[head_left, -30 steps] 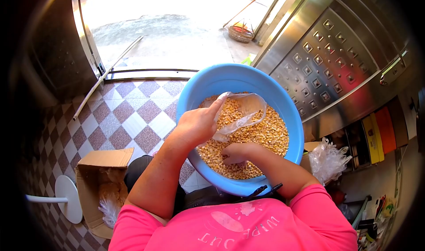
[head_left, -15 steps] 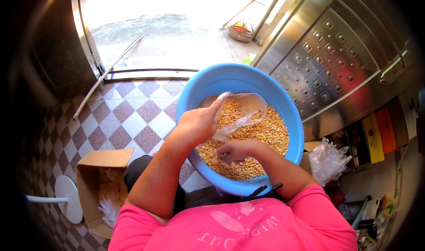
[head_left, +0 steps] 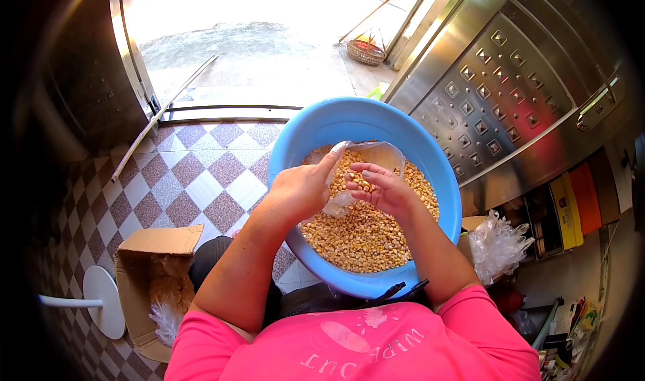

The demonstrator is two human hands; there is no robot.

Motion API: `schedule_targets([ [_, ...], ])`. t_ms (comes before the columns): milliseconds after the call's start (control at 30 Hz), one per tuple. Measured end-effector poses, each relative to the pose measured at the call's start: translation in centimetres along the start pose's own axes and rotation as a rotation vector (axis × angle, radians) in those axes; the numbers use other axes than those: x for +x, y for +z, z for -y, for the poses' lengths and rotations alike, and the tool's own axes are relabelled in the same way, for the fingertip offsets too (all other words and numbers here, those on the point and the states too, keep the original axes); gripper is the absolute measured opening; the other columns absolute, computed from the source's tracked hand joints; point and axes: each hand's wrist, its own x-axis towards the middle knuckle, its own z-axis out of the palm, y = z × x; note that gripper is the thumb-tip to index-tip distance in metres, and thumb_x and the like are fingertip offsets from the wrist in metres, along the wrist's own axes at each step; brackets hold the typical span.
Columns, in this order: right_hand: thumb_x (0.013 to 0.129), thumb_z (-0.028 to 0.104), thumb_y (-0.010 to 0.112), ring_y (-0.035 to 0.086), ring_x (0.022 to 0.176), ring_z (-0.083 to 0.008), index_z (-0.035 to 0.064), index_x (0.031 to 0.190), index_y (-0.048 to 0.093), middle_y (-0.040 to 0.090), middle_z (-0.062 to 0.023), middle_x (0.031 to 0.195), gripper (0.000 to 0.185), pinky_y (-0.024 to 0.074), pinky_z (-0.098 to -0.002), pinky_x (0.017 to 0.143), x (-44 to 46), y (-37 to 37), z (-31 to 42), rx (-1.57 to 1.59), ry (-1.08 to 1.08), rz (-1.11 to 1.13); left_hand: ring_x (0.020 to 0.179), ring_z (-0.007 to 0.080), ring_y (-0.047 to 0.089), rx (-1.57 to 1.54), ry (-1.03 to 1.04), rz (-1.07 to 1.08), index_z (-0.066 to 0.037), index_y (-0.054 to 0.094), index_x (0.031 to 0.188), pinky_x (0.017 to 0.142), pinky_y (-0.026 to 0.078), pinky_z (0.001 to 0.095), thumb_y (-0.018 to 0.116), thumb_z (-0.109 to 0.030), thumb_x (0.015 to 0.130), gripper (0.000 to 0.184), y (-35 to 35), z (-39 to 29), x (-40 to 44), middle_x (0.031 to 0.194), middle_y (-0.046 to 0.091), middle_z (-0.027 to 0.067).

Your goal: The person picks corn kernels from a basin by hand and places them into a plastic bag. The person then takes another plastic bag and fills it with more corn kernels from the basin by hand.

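Observation:
A blue plastic tub [head_left: 449,210] stands in front of me with a bed of yellow corn kernels [head_left: 359,247] in it. My left hand [head_left: 304,187] pinches the near left rim of a clear plastic bag [head_left: 384,155], which lies gaping over the corn. Above the bag's mouth, my right hand [head_left: 388,192] is turned partly palm up. Its fingers are curled and cup some corn kernels, with a few showing at the fingertips. Both forearms reach over the tub's near rim. Part of the bag is hidden behind my hands.
A cardboard box [head_left: 142,247] with plastic bags inside sits at left on the checkered floor. Clear plastic bags [head_left: 500,247] are bunched to the tub's right, beside a metal door [head_left: 490,106]. A pole [head_left: 158,116] leans across the doorsill. Outside is a wicker basket [head_left: 366,52].
My right hand has risen from the corn near the tub's front to the bag's mouth, turning upward with kernels in it. The left hand keeps its hold on the bag.

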Motion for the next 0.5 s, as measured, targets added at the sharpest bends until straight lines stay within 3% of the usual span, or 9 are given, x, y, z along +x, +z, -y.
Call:
schedule_targets([
  [33, 0.092, 0.009, 0.056, 0.055, 0.113, -0.0272, 0.0002, 0.130, 0.046, 0.051, -0.0148, 0.123, 0.040, 0.0495, -0.0417, 0.099, 0.4, -1.2, -0.4, 0.018, -0.043, 0.083, 0.087, 0.0325, 0.067, 0.000, 0.000, 0.000, -0.026, 0.024, 0.150, 0.076, 0.052, 0.0428, 0.049, -0.006, 0.083, 0.074, 0.0, 0.0, 0.0, 0.099, 0.067, 0.0197],
  [167, 0.092, 0.012, 0.058, 0.052, 0.117, -0.0273, 0.0008, 0.137, 0.039, 0.040, -0.0166, 0.136, 0.050, 0.0486, -0.0410, 0.098, 0.7, -1.6, -0.8, 0.021, -0.085, 0.060, 0.087, 0.0326, 0.067, -0.001, 0.000, 0.000, -0.025, 0.023, 0.150, 0.076, 0.052, 0.0427, 0.049, -0.006, 0.083, 0.074, 0.0, -0.1, 0.0, 0.099, 0.067, 0.0197],
  [267, 0.091, 0.016, 0.060, 0.050, 0.119, -0.0265, 0.0021, 0.141, 0.032, 0.033, -0.0155, 0.142, 0.059, 0.0474, -0.0388, 0.098, 0.3, -0.8, -0.5, -0.167, -0.159, 0.014, 0.087, 0.0326, 0.067, -0.001, -0.008, 0.009, -0.025, 0.023, 0.150, 0.076, 0.052, 0.0426, 0.049, -0.006, 0.083, 0.074, -0.2, -0.2, -0.1, 0.099, 0.067, 0.0196],
  [367, 0.091, 0.017, 0.060, 0.054, 0.113, -0.0232, 0.0027, 0.137, 0.040, 0.042, -0.0126, 0.136, 0.053, 0.0485, -0.0353, 0.095, 0.0, -0.4, -0.4, -0.348, -0.265, -0.061, 0.087, 0.0325, 0.067, -0.005, -0.013, 0.014, -0.025, 0.024, 0.150, 0.076, 0.052, 0.0426, 0.049, -0.007, 0.083, 0.074, -0.4, -0.4, -0.2, 0.100, 0.067, 0.0193],
  [433, 0.091, 0.016, 0.058, 0.061, 0.100, -0.0193, 0.0029, 0.129, 0.050, 0.057, -0.0103, 0.121, 0.042, 0.0526, -0.0324, 0.086, -0.2, -0.6, 0.0, -0.418, -0.219, 0.124, 0.088, 0.0324, 0.067, -0.006, -0.015, 0.013, -0.026, 0.024, 0.149, 0.076, 0.052, 0.0427, 0.049, -0.007, 0.083, 0.074, -0.4, -0.4, -0.2, 0.100, 0.067, 0.0191],
  [467, 0.091, 0.016, 0.058, 0.061, 0.100, -0.0193, 0.0029, 0.129, 0.050, 0.057, -0.0103, 0.121, 0.042, 0.0526, -0.0324, 0.086, -0.5, -0.6, 0.1, -0.418, -0.219, 0.123, 0.088, 0.0323, 0.067, -0.007, -0.020, 0.018, -0.025, 0.024, 0.149, 0.076, 0.052, 0.0429, 0.049, -0.007, 0.083, 0.073, -0.4, -0.3, -0.2, 0.100, 0.067, 0.0190],
  [500, 0.091, 0.016, 0.057, 0.063, 0.094, -0.0180, 0.0025, 0.126, 0.054, 0.061, -0.0089, 0.113, 0.037, 0.0538, -0.0319, 0.080, -1.3, 0.6, 0.6, -0.529, -0.062, 0.227, 0.088, 0.0323, 0.067, -0.007, -0.024, 0.022, -0.025, 0.024, 0.149, 0.076, 0.052, 0.0431, 0.049, -0.007, 0.083, 0.073, -0.4, -0.3, -0.1, 0.100, 0.067, 0.0190],
])
